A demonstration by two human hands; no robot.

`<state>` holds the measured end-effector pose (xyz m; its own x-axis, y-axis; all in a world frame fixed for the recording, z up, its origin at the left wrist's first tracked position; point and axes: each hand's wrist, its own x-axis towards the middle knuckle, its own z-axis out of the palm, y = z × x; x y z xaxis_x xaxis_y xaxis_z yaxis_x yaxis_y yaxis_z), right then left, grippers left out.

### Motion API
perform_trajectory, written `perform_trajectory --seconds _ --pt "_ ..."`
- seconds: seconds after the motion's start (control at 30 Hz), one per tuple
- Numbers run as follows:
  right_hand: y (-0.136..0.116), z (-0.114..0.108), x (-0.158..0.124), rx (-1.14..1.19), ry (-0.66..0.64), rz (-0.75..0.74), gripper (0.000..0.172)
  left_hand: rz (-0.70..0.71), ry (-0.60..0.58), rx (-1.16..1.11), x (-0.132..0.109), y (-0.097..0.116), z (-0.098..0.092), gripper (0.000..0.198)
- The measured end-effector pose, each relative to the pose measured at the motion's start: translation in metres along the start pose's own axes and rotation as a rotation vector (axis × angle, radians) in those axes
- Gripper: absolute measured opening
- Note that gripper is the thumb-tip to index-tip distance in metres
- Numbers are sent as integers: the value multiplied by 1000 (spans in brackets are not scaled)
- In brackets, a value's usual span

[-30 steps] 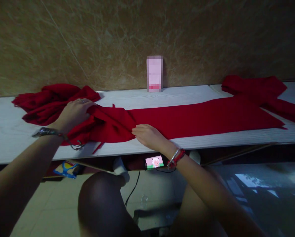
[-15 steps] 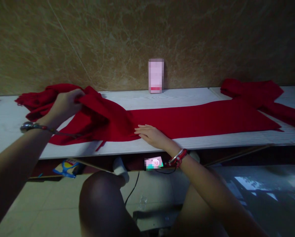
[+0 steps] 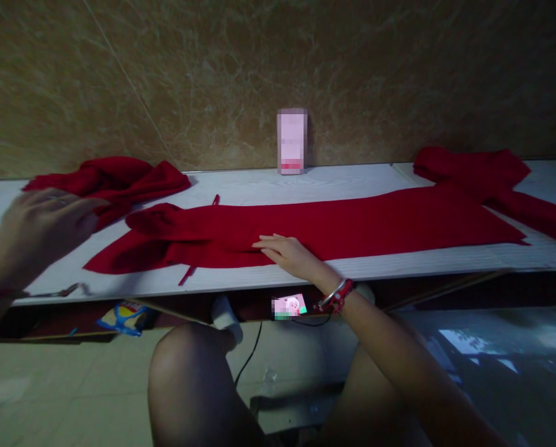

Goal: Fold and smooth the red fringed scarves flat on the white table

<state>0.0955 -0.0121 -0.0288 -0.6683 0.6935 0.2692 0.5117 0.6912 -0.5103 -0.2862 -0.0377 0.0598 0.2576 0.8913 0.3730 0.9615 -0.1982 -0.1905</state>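
A long piece of red cloth (image 3: 352,226) lies lengthwise on the white wood-grain tabletop (image 3: 254,186). Its left part is folded over, with rumpled layers and a pointed end. My right hand (image 3: 290,253) rests on its middle, palm down, fingers stretched out. Off to the left, my left hand (image 3: 45,220) hovers blurred in front of a crumpled red cloth bundle (image 3: 120,177), fingers loosely extended and nothing seen in them. A thin red strip (image 3: 187,275) sticks out from under the long cloth at its front and back edges.
A pink phone-like slab (image 3: 291,141) leans on the marbled wall. More folded red cloth (image 3: 473,174) lies at the back right. Below the tabletop are a lit screen (image 3: 293,305), a blue-and-yellow packet (image 3: 124,316) and a dark cable (image 3: 250,354).
My left hand has let go of the red cloth and moved left. The lifted cloth has dropped flat, apart from the bundle behind. My right hand stays in place.
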Motion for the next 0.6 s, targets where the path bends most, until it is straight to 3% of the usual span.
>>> perform_trajectory --seconds 0.1,0.2,0.27,0.37,0.6 --pt "-1 0 -1 -13 -37 -30 30 94 -35 31 -5 19 5 45" --pt "-1 1 -2 -58 -59 -61 27 248 -75 -21 5 52 16 46" --pt "-1 1 -2 -88 -61 -86 26 389 -235 -60 15 74 23 47" --pt "0 2 -3 -109 -46 -118 26 378 -427 -49 25 97 30 50" --pt "5 9 -2 -69 114 -123 31 240 -453 -69 30 108 30 53"
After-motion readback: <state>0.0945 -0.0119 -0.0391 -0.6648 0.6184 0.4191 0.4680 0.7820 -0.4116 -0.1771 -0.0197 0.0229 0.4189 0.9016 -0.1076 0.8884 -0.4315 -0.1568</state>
